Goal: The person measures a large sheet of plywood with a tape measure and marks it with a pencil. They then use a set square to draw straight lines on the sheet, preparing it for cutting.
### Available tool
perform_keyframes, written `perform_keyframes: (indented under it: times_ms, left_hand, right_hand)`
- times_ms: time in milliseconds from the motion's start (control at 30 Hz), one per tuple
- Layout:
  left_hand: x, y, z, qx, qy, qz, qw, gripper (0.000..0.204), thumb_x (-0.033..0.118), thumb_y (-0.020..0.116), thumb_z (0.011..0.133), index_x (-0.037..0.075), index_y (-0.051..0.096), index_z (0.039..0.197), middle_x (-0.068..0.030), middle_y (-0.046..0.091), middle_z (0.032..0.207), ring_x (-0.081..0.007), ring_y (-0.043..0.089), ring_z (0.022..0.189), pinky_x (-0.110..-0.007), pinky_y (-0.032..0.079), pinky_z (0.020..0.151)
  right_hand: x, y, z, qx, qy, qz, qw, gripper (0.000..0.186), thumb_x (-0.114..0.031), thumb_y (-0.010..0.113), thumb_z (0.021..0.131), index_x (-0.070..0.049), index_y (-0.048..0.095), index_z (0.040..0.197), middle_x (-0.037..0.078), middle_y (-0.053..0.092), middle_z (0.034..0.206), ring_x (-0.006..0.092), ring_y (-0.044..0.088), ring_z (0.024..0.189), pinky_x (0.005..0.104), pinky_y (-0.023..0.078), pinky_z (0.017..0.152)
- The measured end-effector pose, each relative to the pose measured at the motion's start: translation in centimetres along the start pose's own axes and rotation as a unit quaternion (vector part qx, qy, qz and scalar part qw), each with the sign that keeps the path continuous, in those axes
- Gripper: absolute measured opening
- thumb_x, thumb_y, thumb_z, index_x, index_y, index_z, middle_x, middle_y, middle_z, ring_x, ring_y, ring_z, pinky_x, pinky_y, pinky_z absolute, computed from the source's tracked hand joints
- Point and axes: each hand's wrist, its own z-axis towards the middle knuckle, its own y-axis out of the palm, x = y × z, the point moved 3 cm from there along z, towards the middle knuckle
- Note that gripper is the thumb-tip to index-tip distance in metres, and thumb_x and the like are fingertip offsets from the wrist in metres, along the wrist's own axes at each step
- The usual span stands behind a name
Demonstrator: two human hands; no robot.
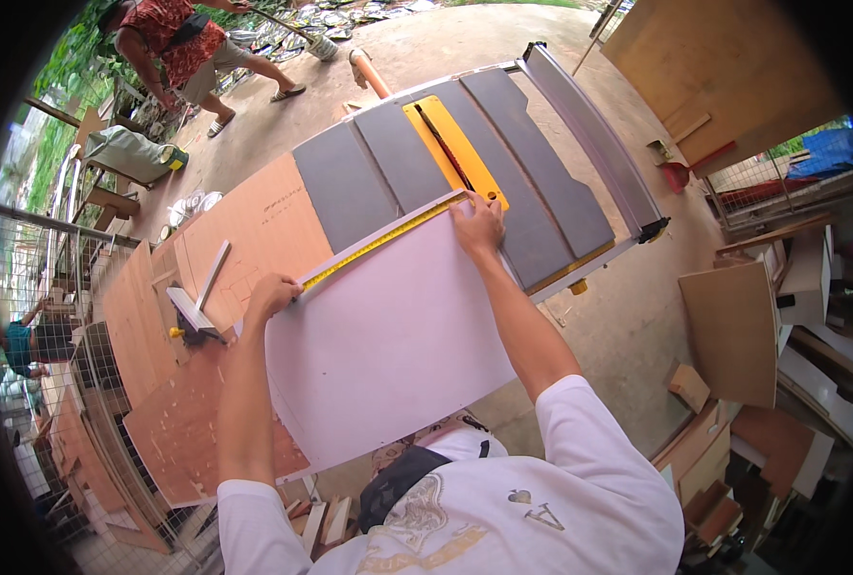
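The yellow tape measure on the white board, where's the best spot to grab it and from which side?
Probably at its two ends, where the left hand and right hand already press it. The tape measure is a thin flat strip lying along the far edge of the white board, so pinching the middle looks hard. Come from above at the ends, fingers pressing down.

A panel (388,345) lies on the table saw (503,163), with a tape measure (379,241) stretched along its far edge. The left hand (271,293) presses the tape's left end, the right hand (477,226) its right end. A square (196,302) lies on the worktop (254,230) to the left.
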Motion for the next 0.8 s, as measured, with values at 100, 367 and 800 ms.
perform_keyframes:
  times_ms: [100, 367, 800]
  left_hand:
    - [0.7, -0.1, 0.7, 0.014, 0.007, 0.019, 1.0, 0.027, 0.033, 0.075, 0.088, 0.012, 0.084, 0.102, -0.0105, 0.078, 0.087, -0.023, 0.074, 0.082, -0.039, 0.057, 0.077]
    - [-0.7, -1.5, -0.6, 0.115, 0.078, -0.043, 0.989, 0.027, 0.033, 0.074, 0.092, 0.009, 0.082, 0.102, -0.009, 0.079, 0.088, -0.0217, 0.073, 0.08, -0.037, 0.055, 0.076]
    - [17.1, 24.3, -28.9, -0.378, 0.105, -0.656, 0.645, 0.019, 0.022, 0.045, 0.115, 0.014, 0.051, 0.131, -0.0089, 0.06, 0.127, -0.0264, 0.06, 0.124, -0.044, 0.053, 0.108]
  right_hand:
    - [0.9, 0.1, 0.0, 0.026, -0.02, -0.011, 0.999, 0.053, -0.049, 0.075, 0.092, -0.024, 0.068, 0.139, 0.013, 0.057, 0.129, 0.0332, 0.053, 0.128, 0.0544, 0.044, 0.106]
    - [-1.5, -0.9, -1.1, 0.124, -0.07, 0.055, 0.988, 0.057, -0.045, 0.076, 0.092, -0.009, 0.065, 0.135, 0.015, 0.057, 0.122, 0.0343, 0.052, 0.122, 0.0531, 0.043, 0.104]
    - [2.1, -17.7, -35.6, -0.028, -0.128, 0.249, 0.959, 0.069, -0.047, 0.057, 0.106, 0.0, 0.044, 0.155, 0.023, 0.052, 0.13, 0.0414, 0.052, 0.125, 0.0482, 0.041, 0.113]
